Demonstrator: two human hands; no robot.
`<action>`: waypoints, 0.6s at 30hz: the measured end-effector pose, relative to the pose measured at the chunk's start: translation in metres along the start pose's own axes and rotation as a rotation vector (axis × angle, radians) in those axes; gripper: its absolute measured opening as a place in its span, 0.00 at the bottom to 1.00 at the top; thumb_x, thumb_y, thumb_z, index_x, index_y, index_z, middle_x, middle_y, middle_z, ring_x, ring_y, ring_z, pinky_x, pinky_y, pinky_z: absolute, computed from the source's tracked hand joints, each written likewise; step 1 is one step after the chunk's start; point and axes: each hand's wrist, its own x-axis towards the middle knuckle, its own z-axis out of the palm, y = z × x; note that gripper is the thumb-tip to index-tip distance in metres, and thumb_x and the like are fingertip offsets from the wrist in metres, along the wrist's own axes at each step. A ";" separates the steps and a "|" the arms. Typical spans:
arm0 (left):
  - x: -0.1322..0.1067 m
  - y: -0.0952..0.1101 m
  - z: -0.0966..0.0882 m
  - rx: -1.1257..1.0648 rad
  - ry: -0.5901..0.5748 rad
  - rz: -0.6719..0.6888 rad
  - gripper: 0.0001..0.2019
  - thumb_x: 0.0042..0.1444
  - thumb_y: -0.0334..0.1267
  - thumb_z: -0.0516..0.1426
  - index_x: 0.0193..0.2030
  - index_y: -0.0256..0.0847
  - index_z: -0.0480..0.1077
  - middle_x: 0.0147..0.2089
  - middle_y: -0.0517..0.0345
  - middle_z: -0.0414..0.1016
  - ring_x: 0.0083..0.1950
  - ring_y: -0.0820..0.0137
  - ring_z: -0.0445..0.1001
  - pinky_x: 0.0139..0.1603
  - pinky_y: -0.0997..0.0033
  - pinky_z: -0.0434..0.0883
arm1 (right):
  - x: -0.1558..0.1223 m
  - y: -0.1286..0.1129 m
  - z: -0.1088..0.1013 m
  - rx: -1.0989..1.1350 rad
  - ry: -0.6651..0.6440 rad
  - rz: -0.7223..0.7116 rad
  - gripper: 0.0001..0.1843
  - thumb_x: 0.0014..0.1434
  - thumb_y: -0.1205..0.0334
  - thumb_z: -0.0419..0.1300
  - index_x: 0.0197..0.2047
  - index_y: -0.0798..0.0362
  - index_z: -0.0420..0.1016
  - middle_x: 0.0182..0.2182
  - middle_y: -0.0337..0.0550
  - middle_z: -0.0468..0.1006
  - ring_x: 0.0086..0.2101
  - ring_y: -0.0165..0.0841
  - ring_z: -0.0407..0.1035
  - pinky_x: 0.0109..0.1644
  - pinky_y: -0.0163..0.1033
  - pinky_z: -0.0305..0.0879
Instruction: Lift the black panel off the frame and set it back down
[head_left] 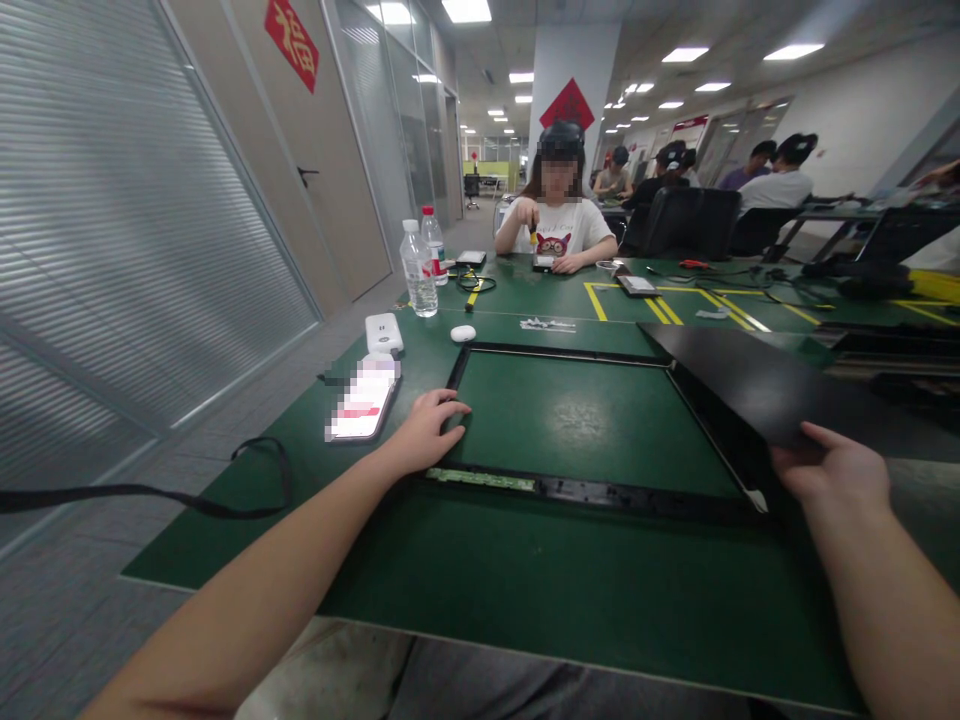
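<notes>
A thin black rectangular frame (pixel 559 352) lies flat on the green table mat (pixel 525 580), with a narrow green circuit strip (pixel 480 478) along its near edge. My left hand (pixel 426 430) rests on the frame's left side, fingers curled over the bar. My right hand (pixel 832 468) grips the near edge of a flat black panel (pixel 757 385), thumb on top. The panel is lifted and tilted over the frame's right side.
A phone (pixel 362 405), a white power bank (pixel 383 332), a small white case (pixel 463 333) and two water bottles (pixel 419 268) stand left of the frame. A black strap (pixel 187 495) hangs off the left edge. A person (pixel 559 225) works across the table; others sit further back.
</notes>
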 end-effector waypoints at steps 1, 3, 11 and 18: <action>0.000 0.001 0.000 0.004 -0.003 -0.002 0.19 0.64 0.44 0.59 0.58 0.44 0.81 0.72 0.39 0.70 0.75 0.40 0.65 0.77 0.31 0.61 | -0.002 -0.001 0.001 0.008 -0.004 -0.010 0.21 0.46 0.85 0.53 0.37 0.52 0.71 0.36 0.37 0.77 0.28 0.27 0.74 0.30 0.32 0.77; -0.001 0.001 -0.001 0.005 -0.010 -0.001 0.19 0.64 0.44 0.59 0.59 0.44 0.81 0.72 0.39 0.70 0.75 0.41 0.65 0.77 0.32 0.61 | -0.007 -0.002 0.003 0.021 0.004 -0.026 0.19 0.47 0.85 0.53 0.36 0.53 0.71 0.34 0.36 0.75 0.28 0.26 0.74 0.30 0.30 0.76; -0.001 0.003 -0.002 -0.024 0.008 0.002 0.19 0.63 0.45 0.60 0.58 0.45 0.81 0.71 0.41 0.70 0.74 0.41 0.67 0.76 0.33 0.62 | -0.035 -0.004 0.011 0.044 -0.059 -0.085 0.16 0.43 0.83 0.55 0.33 0.54 0.71 0.30 0.36 0.73 0.26 0.26 0.71 0.29 0.27 0.75; 0.000 0.003 -0.003 -0.047 0.044 -0.003 0.19 0.62 0.44 0.60 0.58 0.45 0.80 0.70 0.40 0.71 0.73 0.42 0.69 0.75 0.35 0.65 | -0.063 -0.002 0.013 0.076 -0.277 -0.127 0.19 0.39 0.80 0.56 0.35 0.54 0.72 0.33 0.39 0.75 0.28 0.27 0.73 0.28 0.29 0.74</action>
